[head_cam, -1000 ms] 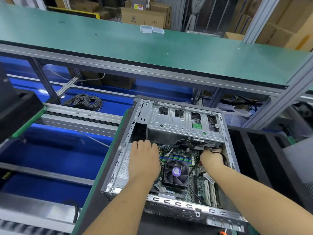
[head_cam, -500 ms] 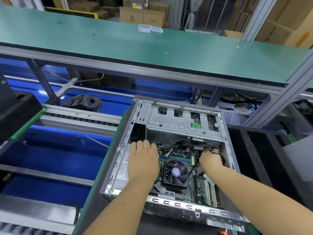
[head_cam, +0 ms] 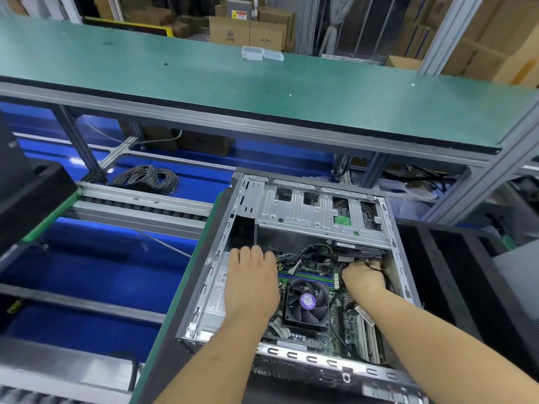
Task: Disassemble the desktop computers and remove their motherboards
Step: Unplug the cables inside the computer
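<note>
Hardly shifted since a second ago: both hands in nearly the same spots inside the case, the view itself nudged slightly.

Nearest, forearms reaching in over the rear edge of the open desktop case (head_cam: 291, 355), lying on its side on the worktop (head_cam: 163, 354). Left hand (head_cam: 252, 282) laid flat, fingers straight, on the power supply (head_cam: 217, 290) at the left wall. Right hand (head_cam: 364, 277) curled around black cables (head_cam: 316, 253) at the far right corner of the board, gripping them; exact connector hidden under the fingers.

Between the hands, the motherboard (head_cam: 347, 330) seated on the case floor, CPU fan (head_cam: 307, 301) at its middle, memory sticks (head_cam: 304, 277) just beyond. Probably a thin, stiff, fragile board, light apart from the cooler; best lifted by bare edges, never by fan or slots, and only once cables and screws are free.

Beyond, the metal drive cage (head_cam: 306, 212), then the green upper shelf (head_cam: 262, 91) and cardboard boxes (head_cam: 248, 32).
</note>
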Available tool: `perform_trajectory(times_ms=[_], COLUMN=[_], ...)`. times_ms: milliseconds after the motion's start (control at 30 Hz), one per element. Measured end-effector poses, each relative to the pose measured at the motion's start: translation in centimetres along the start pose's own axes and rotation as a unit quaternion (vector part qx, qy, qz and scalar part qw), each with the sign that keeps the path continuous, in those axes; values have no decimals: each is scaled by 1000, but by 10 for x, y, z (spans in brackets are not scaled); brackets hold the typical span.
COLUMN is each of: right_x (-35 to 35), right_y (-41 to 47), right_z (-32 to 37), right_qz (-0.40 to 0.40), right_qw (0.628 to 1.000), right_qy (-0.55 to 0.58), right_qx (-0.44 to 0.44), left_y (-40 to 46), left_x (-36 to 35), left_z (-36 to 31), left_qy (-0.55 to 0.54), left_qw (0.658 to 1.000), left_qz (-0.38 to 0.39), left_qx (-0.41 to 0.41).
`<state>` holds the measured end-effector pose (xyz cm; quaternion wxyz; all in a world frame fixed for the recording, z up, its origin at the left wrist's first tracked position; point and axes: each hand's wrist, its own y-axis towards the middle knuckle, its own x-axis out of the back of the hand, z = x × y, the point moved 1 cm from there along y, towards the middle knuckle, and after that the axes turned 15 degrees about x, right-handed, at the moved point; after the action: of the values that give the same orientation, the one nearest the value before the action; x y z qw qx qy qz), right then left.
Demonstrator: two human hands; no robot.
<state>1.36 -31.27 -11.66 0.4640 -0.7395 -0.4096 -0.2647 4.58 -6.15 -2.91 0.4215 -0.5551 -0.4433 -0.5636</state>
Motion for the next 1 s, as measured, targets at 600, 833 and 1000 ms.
perform_trajectory(times_ms=[600, 833, 1000], right_x=[7, 3, -2], right_y=[1, 2, 2], right_z=[2, 0, -1], right_qz=[38, 7, -9], right_qw=[996, 996, 996], right_qy=[-62, -77, -76], right_qx=[59, 53, 55], left_y=[1, 1, 0], left_x=[1, 2, 2], left_z=[0, 0, 0], left_qy=[0, -1, 6], left_qw=[1000, 1000, 1000], left_qz=[4, 7, 6], left_qx=[2, 3, 1])
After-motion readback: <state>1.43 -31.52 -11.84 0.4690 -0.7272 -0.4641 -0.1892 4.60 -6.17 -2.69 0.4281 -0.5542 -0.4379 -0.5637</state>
